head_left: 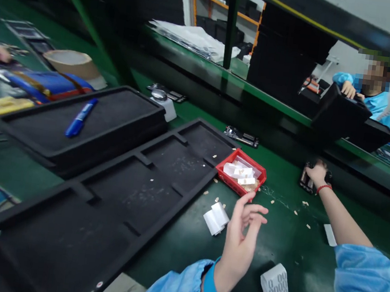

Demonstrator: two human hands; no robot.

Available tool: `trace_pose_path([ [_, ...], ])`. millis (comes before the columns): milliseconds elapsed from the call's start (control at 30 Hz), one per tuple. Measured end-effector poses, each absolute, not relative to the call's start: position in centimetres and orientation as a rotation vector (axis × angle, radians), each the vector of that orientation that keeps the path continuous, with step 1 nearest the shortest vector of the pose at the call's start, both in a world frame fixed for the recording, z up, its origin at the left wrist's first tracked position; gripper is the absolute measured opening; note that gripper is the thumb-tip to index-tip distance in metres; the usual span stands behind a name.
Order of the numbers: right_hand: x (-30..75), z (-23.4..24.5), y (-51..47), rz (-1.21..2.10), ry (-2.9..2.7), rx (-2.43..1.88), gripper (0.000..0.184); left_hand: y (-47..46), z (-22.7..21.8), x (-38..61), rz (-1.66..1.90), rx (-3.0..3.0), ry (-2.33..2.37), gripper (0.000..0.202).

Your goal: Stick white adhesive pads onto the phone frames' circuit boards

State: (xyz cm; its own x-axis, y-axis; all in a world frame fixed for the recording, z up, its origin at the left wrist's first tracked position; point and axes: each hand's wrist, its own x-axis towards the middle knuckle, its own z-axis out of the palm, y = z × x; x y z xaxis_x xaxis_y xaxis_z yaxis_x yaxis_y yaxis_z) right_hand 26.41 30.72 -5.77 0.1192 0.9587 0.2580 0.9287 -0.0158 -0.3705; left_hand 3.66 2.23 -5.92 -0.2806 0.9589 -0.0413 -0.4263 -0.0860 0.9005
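Nearby, red bin [225, 173] beside black tray [110, 202].

head-worn view, tilted, looking down, close

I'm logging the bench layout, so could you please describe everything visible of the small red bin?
The small red bin is a shallow, open-topped rectangular tray, seemingly plastic, sitting flat on the green bench beside the long black foam tray. It holds white strips and a clear piece. Small tan scraps lie scattered around it. The left hand hovers just short of it, fingers open, not touching.
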Motion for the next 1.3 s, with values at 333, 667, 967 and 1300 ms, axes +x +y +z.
trace_pose_path([
  [333,8.4,-9.0,36.3,0.323,-2.443,-1.477,0.038,2.9,-6.7,4.0,1.548,0.719,1.111,0.022],
  [667,13.1,-6.3,31.8,0.348,-2.289,-1.484,0.032,3.9,-7.5,3.9,1.59,0.651,1.06,0.033],
  [967,20.3,-6.6,8.2,0.38,-2.12,-1.239,0.066,3.4,-7.4,4.0,1.661,0.68,1.109,0.056],
  [1300,19.4,-6.7,3.8,0.485,-1.987,-1.362,0.076,3.4,-6.4,3.8,1.675,0.758,1.193,0.041],
])
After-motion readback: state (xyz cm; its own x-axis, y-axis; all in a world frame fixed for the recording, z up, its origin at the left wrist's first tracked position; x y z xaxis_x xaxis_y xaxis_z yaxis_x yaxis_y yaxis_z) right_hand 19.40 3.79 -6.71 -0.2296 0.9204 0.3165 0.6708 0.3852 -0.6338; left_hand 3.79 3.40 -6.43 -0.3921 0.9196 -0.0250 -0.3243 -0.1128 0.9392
